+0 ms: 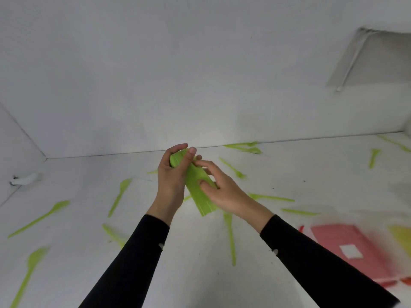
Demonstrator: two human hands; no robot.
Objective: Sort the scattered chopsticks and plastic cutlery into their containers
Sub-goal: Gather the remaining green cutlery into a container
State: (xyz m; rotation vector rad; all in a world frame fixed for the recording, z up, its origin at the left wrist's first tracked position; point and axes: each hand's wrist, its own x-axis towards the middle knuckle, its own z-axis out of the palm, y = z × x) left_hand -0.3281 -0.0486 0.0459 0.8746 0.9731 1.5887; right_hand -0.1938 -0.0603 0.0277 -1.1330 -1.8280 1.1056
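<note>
Cutlery everywhere on the white table (pixel 89 174): thin lime-green plastic pieces lie well apart from one another, flat and at all angles. One knife-shaped piece (pixel 120 196) lies left of the hands, a long one (pixel 230 238) lies below them, and a pair (pixel 244 147) sits by the far edge against the plain white wall (pixel 155 74). Motion blur hides which are forks, knives or spoons.

Both hands are raised over the middle of the table, with black sleeves down to the wrists. The left hand (pixel 172 174) is wrapped round the upper end of a tight stack (pixel 201 196) of the same green pieces, thumb across the top. The right hand (pixel 222 190) pinches the stack lower down, thumb on its face and fingers behind. The stack tilts, with its ribbed lower end pointing toward the camera.

At lower right stands a pink container (pixel 333 238) with a white label — blurred — and something yellow (pixel 400 238) just beside it.
</note>
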